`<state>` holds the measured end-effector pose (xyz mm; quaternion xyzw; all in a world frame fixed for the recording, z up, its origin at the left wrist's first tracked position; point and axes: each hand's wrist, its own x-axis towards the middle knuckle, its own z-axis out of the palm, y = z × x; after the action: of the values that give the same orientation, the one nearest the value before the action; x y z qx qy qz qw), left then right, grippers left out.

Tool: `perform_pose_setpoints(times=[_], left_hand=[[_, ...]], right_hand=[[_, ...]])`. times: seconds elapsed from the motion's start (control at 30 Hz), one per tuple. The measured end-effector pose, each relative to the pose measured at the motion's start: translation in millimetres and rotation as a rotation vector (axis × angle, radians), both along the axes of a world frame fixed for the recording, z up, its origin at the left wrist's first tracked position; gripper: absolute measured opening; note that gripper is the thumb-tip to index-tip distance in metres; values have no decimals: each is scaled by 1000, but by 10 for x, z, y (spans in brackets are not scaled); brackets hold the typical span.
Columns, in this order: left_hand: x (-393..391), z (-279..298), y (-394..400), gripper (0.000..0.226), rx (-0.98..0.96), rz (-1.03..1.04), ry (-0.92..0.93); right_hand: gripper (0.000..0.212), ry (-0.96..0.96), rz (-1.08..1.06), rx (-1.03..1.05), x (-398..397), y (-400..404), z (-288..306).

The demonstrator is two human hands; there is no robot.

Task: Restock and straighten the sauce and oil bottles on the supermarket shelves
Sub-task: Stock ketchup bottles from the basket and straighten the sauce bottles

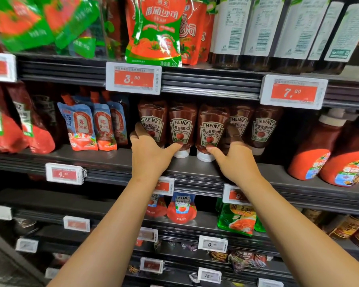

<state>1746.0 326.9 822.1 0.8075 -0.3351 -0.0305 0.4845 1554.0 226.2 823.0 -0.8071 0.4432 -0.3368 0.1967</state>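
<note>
A row of upside-down Heinz ketchup bottles stands on the middle shelf (112,160), white caps down. My left hand (151,152) spans the two leftmost ones: its fingers curl round the left side of the first bottle (152,119) and its thumb presses the lower front of the second bottle (181,125). My right hand (234,158) grips the third bottle (212,127), thumb at its lower front and fingers round its right side. Two more Heinz bottles (264,127) stand to the right, set slightly further back.
Blue-and-red sauce pouches (79,125) and red pouches (13,125) stand left of the Heinz row; big red squeeze bottles (319,150) stand right. Green-red pouches (155,30) and dark bottles (257,32) fill the shelf above. Price tags (133,78) stick out from the shelf edges.
</note>
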Motion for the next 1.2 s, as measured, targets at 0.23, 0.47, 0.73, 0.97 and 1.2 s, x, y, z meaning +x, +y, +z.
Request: perform_pose_setpoints(times=[0.23,0.47,0.73,0.97,1.2], left_hand=[[397,5,140,45,-60,-87,30],[435,-76,98,43,-48,-97,19],[468,-93,111,44,-90,-135,45],[523,-90,150,48,-132,-187,75],[520,-140,295,49,-199,-174,39]], right_hand=[[57,36,-74,57,11,13,-8],[59,219,-41,27,52,-11,-9],[53,245,-7,26,42,17,15],[46,202,-34,61,46,60,18],[48,180,-211,-75,9,292,-22]])
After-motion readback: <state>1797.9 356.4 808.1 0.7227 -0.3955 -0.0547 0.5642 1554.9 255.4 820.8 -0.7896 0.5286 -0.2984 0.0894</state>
